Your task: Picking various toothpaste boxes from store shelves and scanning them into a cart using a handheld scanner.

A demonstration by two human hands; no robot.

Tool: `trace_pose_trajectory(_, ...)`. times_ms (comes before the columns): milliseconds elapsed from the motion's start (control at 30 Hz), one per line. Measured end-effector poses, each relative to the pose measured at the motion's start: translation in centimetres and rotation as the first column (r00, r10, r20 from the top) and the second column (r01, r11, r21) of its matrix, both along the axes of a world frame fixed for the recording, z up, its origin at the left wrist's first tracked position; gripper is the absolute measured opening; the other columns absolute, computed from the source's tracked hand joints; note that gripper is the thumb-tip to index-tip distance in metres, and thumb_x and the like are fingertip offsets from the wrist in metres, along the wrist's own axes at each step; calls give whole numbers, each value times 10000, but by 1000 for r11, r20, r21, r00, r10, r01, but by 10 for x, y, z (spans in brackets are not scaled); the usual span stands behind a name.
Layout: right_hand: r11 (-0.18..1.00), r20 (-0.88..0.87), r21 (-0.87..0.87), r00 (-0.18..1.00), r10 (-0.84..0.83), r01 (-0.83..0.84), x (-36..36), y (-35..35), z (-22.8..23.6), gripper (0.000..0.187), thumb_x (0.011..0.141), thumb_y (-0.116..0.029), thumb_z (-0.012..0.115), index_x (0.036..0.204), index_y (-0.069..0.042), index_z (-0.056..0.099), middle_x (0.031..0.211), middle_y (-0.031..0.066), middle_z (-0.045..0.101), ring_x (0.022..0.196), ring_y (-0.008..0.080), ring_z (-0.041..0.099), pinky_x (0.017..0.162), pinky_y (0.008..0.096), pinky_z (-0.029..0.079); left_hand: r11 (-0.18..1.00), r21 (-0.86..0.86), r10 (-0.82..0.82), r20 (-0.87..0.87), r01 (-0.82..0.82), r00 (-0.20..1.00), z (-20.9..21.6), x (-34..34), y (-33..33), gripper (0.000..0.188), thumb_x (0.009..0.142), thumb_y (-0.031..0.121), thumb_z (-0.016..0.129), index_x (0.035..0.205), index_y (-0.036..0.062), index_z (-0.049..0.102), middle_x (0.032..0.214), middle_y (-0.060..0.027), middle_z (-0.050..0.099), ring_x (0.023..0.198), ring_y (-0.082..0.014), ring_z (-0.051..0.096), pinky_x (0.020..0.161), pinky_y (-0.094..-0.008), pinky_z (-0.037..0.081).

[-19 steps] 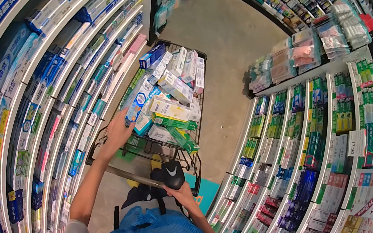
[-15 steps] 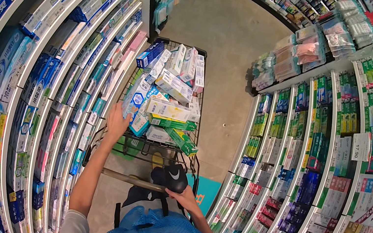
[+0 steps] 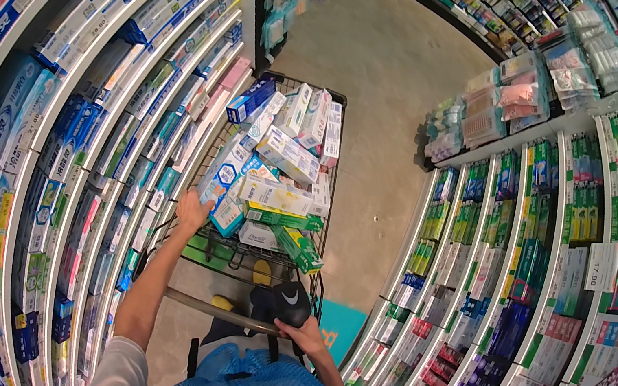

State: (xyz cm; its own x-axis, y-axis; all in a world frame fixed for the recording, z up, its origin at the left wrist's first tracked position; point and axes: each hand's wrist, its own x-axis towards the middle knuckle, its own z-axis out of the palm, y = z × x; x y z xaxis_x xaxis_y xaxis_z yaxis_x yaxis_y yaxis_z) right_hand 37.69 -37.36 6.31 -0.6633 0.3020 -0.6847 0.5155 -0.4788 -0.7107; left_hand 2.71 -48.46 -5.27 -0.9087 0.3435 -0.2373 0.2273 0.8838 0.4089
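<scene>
My left hand (image 3: 193, 211) is closed around the near end of a long blue-and-white toothpaste box (image 3: 225, 172), which stands tilted at the left side of a black wire shopping cart (image 3: 341, 137). Several other boxes lie jumbled in the cart, among them a white one with yellow print (image 3: 275, 196), a green one (image 3: 297, 249) and a dark blue one (image 3: 251, 98). My right hand (image 3: 301, 334) grips the cart's handle (image 3: 222, 310) at its right end. Just above that hand sits a rounded black thing (image 3: 291, 303) with a white curved mark; its kind is unclear.
Shelves of boxed toothpaste (image 3: 73, 126) rise close on the left. On the right, racks hold toothbrush packs and boxes (image 3: 528, 265), with bagged goods (image 3: 516, 97) hanging at their far end. Grey floor (image 3: 397, 68) stretches ahead. A turquoise floor mat (image 3: 341, 327) lies right of the handle.
The whole view has shifted slightly, so cart and shelves sit a little lower. A second yellow shoe now shows below the handle. Both hands keep their holds.
</scene>
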Motion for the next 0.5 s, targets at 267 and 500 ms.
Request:
trace_pose_trajectory(267, 991, -65, 59, 990, 123, -119, -11, 4, 2, 114, 784, -44, 691, 731, -13, 595, 609, 12, 573, 543, 100, 538, 522, 250, 417, 985, 116, 98, 252, -131, 963, 11, -11, 4, 519, 623, 482, 662, 703, -31, 648, 730, -223, 639, 716, -336, 647, 638, -440, 498)
trace_pose_trajectory(500, 925, -19, 109, 930, 368, -364, -24, 0, -1, 190, 746, -116, 752, 793, 28, 636, 643, 43, 625, 532, 106, 588, 500, 239, 468, 900, 308, 225, 279, -309, 934, 56, -9, -25, 495, 683, 464, 651, 622, -25, 606, 637, -189, 603, 622, -305, 606, 597, -410, 448)
